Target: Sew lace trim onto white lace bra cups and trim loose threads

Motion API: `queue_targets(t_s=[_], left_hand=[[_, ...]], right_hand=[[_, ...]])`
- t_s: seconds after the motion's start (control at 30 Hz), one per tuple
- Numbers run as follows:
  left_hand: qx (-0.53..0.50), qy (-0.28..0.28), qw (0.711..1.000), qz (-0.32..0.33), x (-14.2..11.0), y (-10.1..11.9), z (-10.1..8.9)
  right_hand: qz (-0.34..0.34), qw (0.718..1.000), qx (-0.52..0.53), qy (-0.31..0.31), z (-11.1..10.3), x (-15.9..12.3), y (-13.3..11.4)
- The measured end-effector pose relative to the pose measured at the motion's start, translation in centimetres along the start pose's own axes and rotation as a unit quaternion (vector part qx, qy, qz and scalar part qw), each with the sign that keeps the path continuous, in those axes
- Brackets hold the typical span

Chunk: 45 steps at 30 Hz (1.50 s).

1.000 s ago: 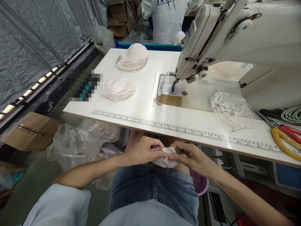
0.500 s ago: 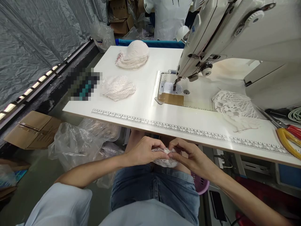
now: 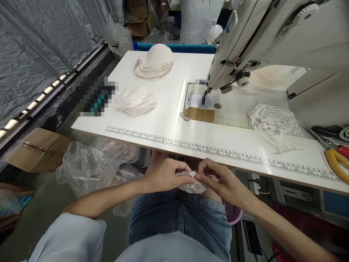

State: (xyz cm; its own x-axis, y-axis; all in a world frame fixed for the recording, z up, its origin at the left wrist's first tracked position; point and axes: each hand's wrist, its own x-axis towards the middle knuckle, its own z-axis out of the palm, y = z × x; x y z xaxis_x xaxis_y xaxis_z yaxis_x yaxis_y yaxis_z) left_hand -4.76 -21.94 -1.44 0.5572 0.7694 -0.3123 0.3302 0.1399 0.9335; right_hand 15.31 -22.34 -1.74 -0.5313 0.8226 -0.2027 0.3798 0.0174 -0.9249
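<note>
Over my lap, just below the table's front edge, both hands pinch a small piece of white lace fabric (image 3: 193, 187). My left hand (image 3: 169, 176) grips its left side between thumb and fingers. At the upper right of the lace, the thumb and fingers of my right hand (image 3: 218, 178) are closed on its edge. The fingertips of the two hands nearly meet. Part of the lace is hidden behind the fingers. Above, on the white table (image 3: 163, 125), stands a sewing machine (image 3: 234, 54), its needle area apart from my hands.
Stacked white cups of fabric (image 3: 155, 62) and a lace pile (image 3: 137, 102) lie on the table's left. More lace (image 3: 275, 123) and yellow-handled scissors (image 3: 336, 162) lie right. A printed ruler (image 3: 218, 151) runs along the front edge. Below are plastic bags (image 3: 89, 171) and a purple basket (image 3: 232, 213).
The right fingers have shifted slightly at the lace's edge, and the lace appears a little flatter. Both hands keep their hold. The view has moved slightly.
</note>
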Motion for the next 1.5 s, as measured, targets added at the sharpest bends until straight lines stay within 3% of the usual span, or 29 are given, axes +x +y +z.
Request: queue_targets(t_s=[0.37, 0.53, 0.67, 0.9, 1.03, 1.33, 1.5], left_hand=[[-0.024, 0.001, 1.000, -0.004, 0.0, 0.1, 0.1], [-0.007, 0.036, 0.999, -0.011, 0.0, 0.2, -0.2], [-0.030, 0.032, 0.999, -0.021, 0.2, 0.2, -0.4], [-0.048, 0.023, 0.998, -0.028, 0.3, 0.6, -0.3], [-0.032, 0.035, 0.998, -0.032, 0.2, 0.5, -0.4], [0.013, 0.028, 1.000, 0.001, -0.2, 0.3, -0.2], [0.027, 0.039, 0.999, 0.009, -0.4, 0.3, -0.2]], right_hand=[[-0.003, 1.000, 0.018, 0.005, 0.0, 0.0, -0.5], [0.066, 0.993, 0.092, -0.045, -0.4, 0.1, -0.5], [0.098, 0.985, 0.128, -0.055, -0.6, 0.1, -0.1], [0.016, 0.999, 0.041, 0.008, -0.3, 0.0, -0.4], [0.005, 0.999, 0.014, 0.036, -0.1, -0.4, -0.1], [0.035, 0.999, 0.039, 0.010, 0.1, -1.0, 0.1], [-0.025, 0.998, 0.042, 0.024, 0.6, -0.6, 0.1]])
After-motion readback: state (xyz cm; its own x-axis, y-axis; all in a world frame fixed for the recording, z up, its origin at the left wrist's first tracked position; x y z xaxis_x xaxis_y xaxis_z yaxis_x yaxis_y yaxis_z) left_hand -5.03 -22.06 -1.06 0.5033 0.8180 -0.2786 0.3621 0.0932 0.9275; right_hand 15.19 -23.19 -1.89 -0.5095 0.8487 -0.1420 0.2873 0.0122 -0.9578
